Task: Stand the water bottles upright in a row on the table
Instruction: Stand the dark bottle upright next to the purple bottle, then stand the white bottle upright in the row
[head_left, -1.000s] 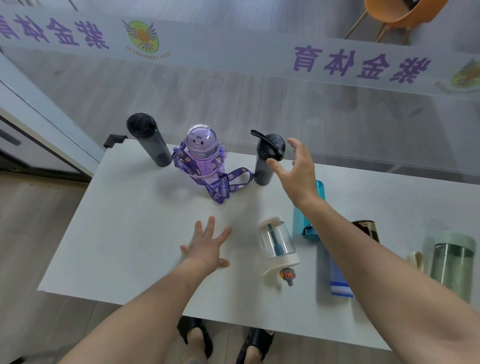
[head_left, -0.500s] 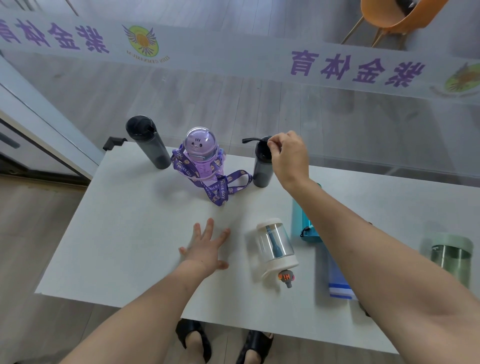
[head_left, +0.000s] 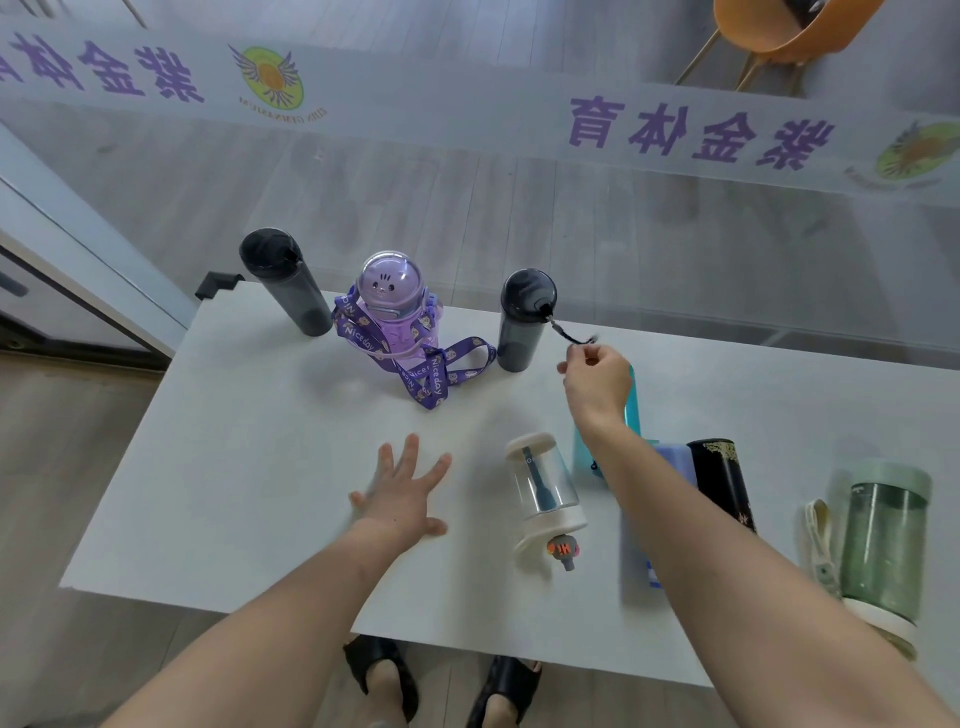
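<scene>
Right hand (head_left: 597, 376) is pinched shut on the loop strap (head_left: 569, 332) of the third dark bottle (head_left: 522, 322), which stands upright just up and left of that grip. Left hand (head_left: 405, 493) lies flat and spread on the table (head_left: 234, 467), holding nothing. Below the grip lies the clear bottle (head_left: 545, 493), long axis running toward the person, both hands near it. The teal bottle (head_left: 631, 405) under the right forearm is mostly hidden.
</scene>
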